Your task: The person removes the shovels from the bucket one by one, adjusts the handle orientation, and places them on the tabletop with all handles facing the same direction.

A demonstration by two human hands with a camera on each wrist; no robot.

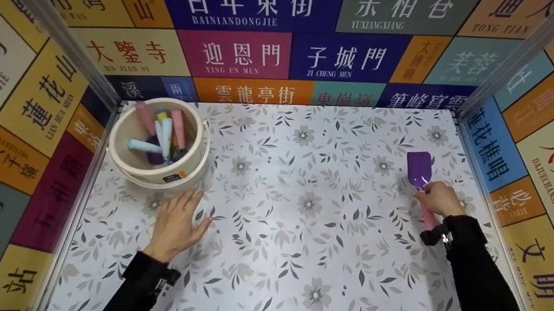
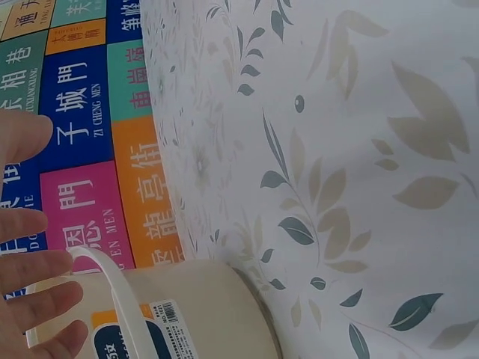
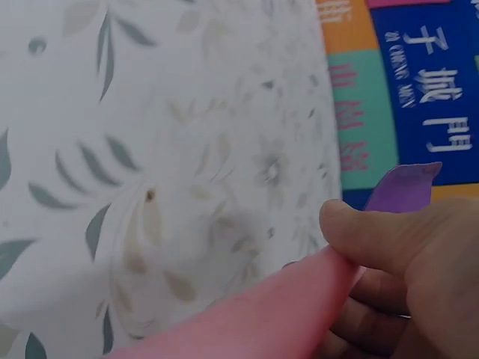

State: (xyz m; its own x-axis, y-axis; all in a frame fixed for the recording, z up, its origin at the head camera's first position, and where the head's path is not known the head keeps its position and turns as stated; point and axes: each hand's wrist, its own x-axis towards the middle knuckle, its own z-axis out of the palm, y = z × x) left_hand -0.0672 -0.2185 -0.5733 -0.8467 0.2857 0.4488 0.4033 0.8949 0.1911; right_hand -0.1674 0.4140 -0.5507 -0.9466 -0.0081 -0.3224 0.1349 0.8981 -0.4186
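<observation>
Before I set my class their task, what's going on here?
A person's right hand grips a small scoop with a flat purple blade and a pink handle, toward the right side of a white surface printed with grey leaves and flowers. The left hand holds nothing, its fingers spread beside a round cream bucket with a white carrying handle. Several slim pink and pale blue handles stick up inside the bucket; what they belong to is mostly hidden.

Fingers (image 2: 46, 302) near cream bucket (image 2: 232, 310), leaf-patterned surface (image 2: 344, 149)
</observation>
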